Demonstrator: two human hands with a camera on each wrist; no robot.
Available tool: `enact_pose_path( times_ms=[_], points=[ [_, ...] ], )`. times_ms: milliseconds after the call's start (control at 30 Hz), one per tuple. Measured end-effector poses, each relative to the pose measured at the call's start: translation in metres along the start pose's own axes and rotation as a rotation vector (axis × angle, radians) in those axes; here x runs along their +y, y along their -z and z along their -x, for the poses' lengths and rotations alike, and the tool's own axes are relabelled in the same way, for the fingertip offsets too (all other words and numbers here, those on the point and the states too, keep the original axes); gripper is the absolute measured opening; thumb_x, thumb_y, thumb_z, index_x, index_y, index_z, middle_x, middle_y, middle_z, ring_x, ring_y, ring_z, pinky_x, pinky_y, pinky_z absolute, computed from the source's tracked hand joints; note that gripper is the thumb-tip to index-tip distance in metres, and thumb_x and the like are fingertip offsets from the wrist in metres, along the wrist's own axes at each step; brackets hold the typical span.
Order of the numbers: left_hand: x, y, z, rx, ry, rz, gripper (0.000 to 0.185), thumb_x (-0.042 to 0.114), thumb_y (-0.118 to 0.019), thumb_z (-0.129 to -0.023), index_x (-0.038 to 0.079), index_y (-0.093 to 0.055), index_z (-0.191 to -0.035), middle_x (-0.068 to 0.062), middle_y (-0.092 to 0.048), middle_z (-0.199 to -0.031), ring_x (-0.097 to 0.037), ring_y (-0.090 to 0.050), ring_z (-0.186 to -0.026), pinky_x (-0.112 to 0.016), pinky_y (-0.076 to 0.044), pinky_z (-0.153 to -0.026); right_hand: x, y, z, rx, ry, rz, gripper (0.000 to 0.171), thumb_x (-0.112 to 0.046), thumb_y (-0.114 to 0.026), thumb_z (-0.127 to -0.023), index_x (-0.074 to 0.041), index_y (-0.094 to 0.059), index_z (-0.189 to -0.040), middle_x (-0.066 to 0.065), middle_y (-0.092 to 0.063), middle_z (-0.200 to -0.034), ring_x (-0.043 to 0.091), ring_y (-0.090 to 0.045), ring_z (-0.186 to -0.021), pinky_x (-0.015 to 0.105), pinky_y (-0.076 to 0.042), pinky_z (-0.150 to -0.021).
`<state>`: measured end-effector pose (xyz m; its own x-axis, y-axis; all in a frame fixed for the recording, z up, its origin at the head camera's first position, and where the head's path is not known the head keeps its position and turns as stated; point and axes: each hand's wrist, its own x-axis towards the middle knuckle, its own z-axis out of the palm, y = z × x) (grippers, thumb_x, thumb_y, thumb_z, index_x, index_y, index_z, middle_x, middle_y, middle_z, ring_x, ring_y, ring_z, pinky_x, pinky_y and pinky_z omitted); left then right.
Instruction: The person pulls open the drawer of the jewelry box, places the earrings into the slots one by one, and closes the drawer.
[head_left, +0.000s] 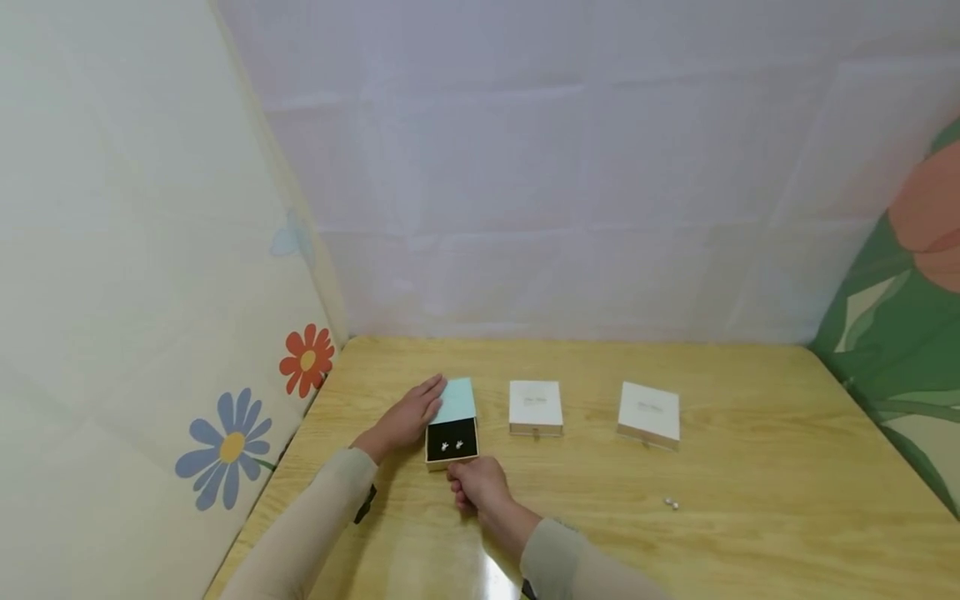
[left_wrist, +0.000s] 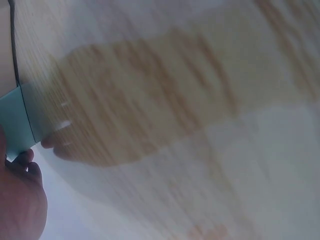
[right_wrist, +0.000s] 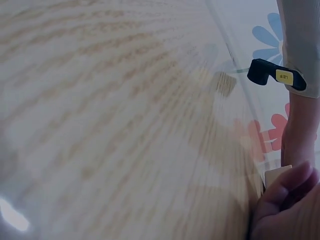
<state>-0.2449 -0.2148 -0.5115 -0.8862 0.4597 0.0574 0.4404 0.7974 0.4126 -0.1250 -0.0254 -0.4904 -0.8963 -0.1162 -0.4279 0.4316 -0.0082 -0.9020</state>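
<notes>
A small drawer-style jewelry box (head_left: 456,402) has a light teal top, and its drawer (head_left: 452,452) is pulled out toward the front. A pair of silvery earrings (head_left: 452,446) sits on the drawer's black lining. My left hand (head_left: 408,417) holds the teal part at its left side; in the left wrist view its fingers bend round the teal corner (left_wrist: 17,122). With curled fingers, my right hand (head_left: 482,485) pinches the drawer's front edge; the exact grip is partly hidden. The right wrist view shows the right hand's fingers (right_wrist: 280,197) beside the pale drawer front.
Two white lidded boxes, one in the middle (head_left: 536,406) and one farther right (head_left: 649,412), stand on the wooden table (head_left: 757,450). Small silvery earrings (head_left: 671,503) lie loose in front of the right box. A flowered cloth (head_left: 150,250) borders the left side.
</notes>
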Motion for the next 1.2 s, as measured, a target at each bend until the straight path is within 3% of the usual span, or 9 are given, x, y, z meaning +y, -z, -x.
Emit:
enact_pose_path(
  times_ms=[267, 1200],
  points=[
    [0.0006, 0.0046, -0.0013, -0.008, 0.008, 0.009, 0.054, 0.033, -0.032, -0.113, 0.008, -0.028, -0.16, -0.011, -0.025, -0.167, -0.031, -0.026, -0.152, -0.048, -0.024, -0.124, -0.002, -0.0035, -0.0002, 0.072, -0.002, -0.039, 0.014, 0.001, -0.063, -0.086, -0.005, -0.062, -0.074, -0.005, -0.051, -0.054, 0.002, -0.042, -0.041, 0.013, -0.04, -0.038],
    [0.004, 0.0054, 0.0011, -0.021, 0.038, 0.023, 0.054, 0.033, -0.034, -0.112, 0.008, -0.03, -0.16, -0.011, -0.028, -0.166, -0.032, -0.027, -0.152, -0.049, -0.025, -0.124, -0.0071, -0.0075, -0.0033, 0.076, -0.006, -0.053, 0.019, 0.003, -0.062, -0.086, -0.007, -0.059, -0.07, -0.004, -0.051, -0.054, 0.003, -0.043, -0.042, 0.014, -0.042, -0.038]
  ],
)
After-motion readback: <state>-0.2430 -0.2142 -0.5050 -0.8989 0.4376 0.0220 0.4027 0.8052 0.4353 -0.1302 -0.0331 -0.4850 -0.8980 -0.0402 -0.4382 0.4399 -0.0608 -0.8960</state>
